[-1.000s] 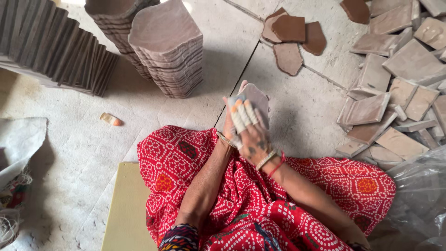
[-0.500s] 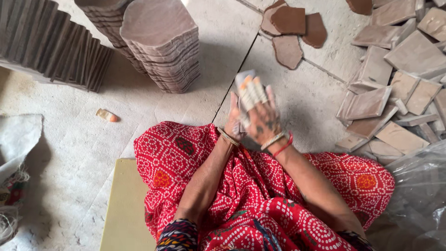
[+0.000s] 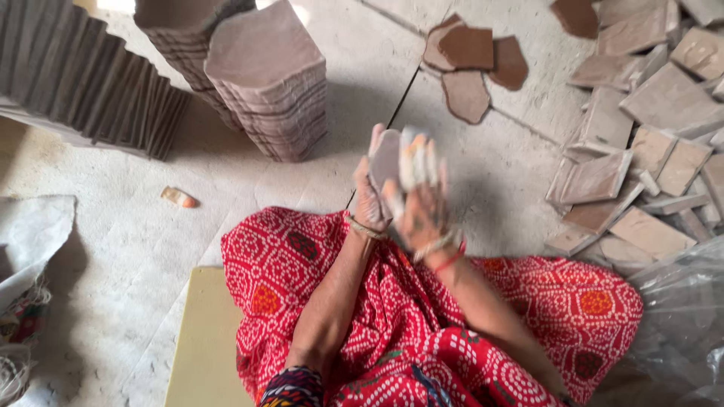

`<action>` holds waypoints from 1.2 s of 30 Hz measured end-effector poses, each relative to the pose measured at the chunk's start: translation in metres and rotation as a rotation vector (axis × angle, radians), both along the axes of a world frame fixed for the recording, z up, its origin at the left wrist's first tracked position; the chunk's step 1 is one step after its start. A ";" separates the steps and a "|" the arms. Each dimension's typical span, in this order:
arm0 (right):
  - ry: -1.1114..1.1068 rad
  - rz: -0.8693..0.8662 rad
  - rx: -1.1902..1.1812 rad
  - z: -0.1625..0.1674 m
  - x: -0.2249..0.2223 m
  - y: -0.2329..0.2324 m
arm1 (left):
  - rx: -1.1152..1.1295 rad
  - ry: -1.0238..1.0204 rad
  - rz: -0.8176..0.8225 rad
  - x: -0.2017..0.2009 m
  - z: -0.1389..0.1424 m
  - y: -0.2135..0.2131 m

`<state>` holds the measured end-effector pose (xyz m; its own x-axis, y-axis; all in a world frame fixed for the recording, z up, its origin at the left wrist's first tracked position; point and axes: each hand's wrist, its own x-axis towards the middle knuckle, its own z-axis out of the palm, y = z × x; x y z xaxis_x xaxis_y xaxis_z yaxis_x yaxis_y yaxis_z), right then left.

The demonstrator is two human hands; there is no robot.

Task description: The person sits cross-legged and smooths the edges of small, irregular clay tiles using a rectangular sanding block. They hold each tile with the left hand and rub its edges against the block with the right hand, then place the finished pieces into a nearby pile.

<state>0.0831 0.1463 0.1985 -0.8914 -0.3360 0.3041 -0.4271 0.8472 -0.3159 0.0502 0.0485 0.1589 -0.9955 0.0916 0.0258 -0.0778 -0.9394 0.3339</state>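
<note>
A flat brown tile piece [image 3: 386, 157] is being held upright above the red-patterned lap, the left hand [image 3: 369, 200] gripping behind while the right hand's [image 3: 419, 202] taped fingers [image 3: 416, 162] are wrapping its front, stacked tiles [image 3: 268, 75] standing beyond.

Bare floor [image 3: 483, 173] ahead lies open; stacked tiles [image 3: 271, 83] block the far-left, loose tiles [image 3: 641, 151] crowd the right edge.
</note>
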 end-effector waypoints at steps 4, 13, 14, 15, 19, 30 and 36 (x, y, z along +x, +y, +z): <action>0.030 0.111 0.006 0.004 0.011 -0.010 | 0.223 0.006 -0.147 0.000 -0.005 -0.004; -0.004 0.137 -0.033 0.007 0.002 -0.009 | 0.364 0.104 -0.206 0.002 -0.006 -0.006; 0.011 0.107 0.001 0.008 0.002 -0.008 | 0.386 0.153 -0.259 0.002 -0.005 -0.006; 0.033 0.077 0.033 0.008 0.002 -0.007 | 0.404 0.208 -0.315 0.003 -0.004 -0.005; 0.155 0.082 0.036 0.006 0.005 -0.003 | 0.414 -0.014 -0.304 0.003 0.002 -0.001; -0.008 0.038 -0.045 -0.015 0.015 -0.001 | 0.436 0.134 -0.066 -0.005 0.015 -0.013; -0.073 0.016 -0.089 -0.011 0.021 0.000 | 0.293 -0.026 0.002 -0.001 0.016 -0.014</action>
